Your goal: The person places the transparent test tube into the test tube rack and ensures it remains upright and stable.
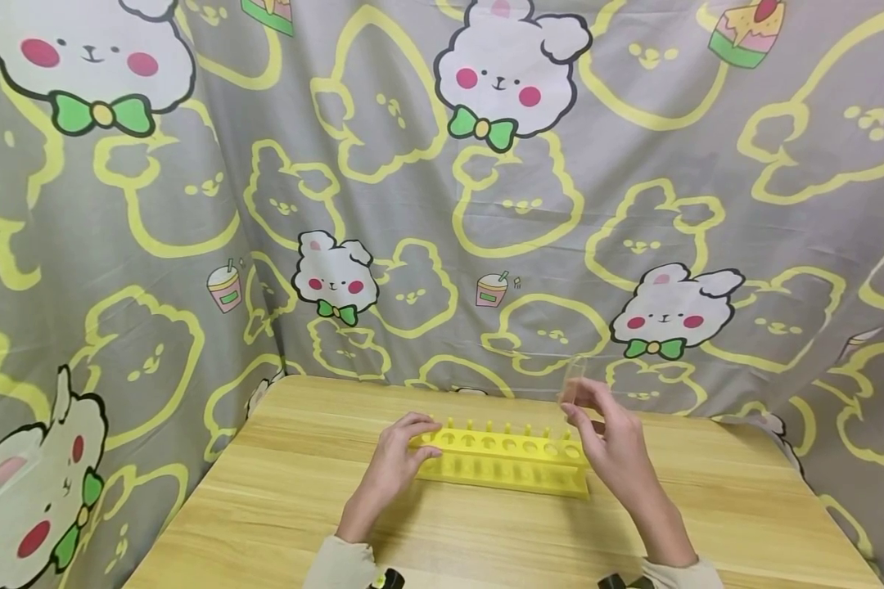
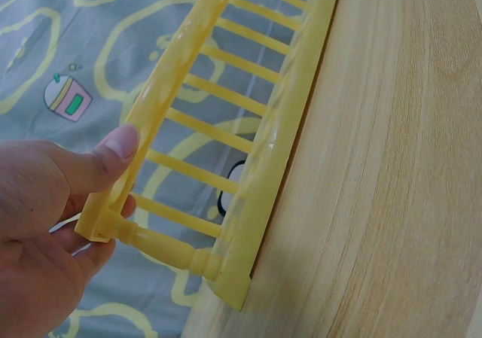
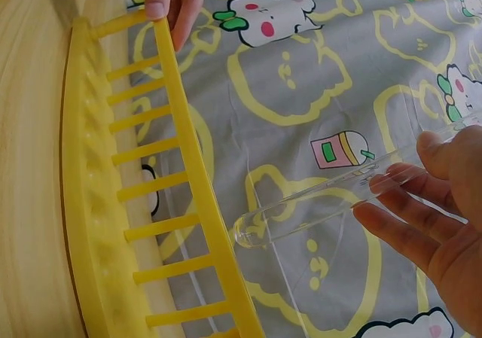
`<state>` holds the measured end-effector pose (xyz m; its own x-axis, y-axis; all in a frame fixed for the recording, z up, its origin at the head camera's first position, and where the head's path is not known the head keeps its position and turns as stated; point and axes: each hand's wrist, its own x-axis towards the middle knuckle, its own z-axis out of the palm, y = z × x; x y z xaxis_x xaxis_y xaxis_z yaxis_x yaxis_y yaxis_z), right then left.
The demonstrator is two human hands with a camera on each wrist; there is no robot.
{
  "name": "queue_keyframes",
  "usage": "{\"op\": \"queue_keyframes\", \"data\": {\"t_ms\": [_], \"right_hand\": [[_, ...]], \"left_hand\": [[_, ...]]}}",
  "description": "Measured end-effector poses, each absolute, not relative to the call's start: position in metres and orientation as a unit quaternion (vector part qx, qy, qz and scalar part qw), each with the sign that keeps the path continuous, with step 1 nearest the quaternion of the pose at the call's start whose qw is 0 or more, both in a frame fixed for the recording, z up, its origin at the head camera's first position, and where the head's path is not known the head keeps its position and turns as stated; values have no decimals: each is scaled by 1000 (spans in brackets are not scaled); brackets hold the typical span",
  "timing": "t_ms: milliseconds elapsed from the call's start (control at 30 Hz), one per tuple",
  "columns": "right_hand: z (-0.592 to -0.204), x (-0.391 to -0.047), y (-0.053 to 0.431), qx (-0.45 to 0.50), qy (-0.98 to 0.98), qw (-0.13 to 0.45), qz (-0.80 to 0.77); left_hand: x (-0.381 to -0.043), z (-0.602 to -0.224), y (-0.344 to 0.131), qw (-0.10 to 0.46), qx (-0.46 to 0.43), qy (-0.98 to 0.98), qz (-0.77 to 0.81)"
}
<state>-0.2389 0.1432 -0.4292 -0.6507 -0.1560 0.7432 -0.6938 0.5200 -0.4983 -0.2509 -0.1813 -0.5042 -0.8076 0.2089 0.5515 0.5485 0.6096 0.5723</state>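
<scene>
A yellow test tube rack (image 1: 501, 481) stands on the table, a row of round holes along its upper rail and short pegs along its back. My left hand (image 1: 394, 462) grips the left end of that rail, thumb on one face and fingers beneath in the left wrist view (image 2: 45, 195). A clear glass test tube (image 3: 301, 206) is pinched between thumb and fingers of my right hand (image 1: 615, 438), above the rack's right end. In the right wrist view, its rounded bottom lies right at the upper rail's edge.
The wooden table (image 1: 280, 507) extends around the rack on all sides. Behind and to the left hangs a grey curtain (image 1: 412, 204) printed with rabbits and yellow outlines, meeting the table's back edge.
</scene>
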Motion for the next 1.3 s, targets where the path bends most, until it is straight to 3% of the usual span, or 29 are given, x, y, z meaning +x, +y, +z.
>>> {"op": "queue_keyframes", "data": {"t_ms": [567,933,1300], "right_hand": [[-429,-242,137,267,-807,314,422],[-430,-242,133,263,-805,311,432],[-429,-241,128,275,-785,332,445]], "left_hand": [[-252,-502,-182,209,-220,-872,-383],[-250,-503,-182,233,-235,-869,-368],[-249,-501,-180,211,-219,-872,-383]]}}
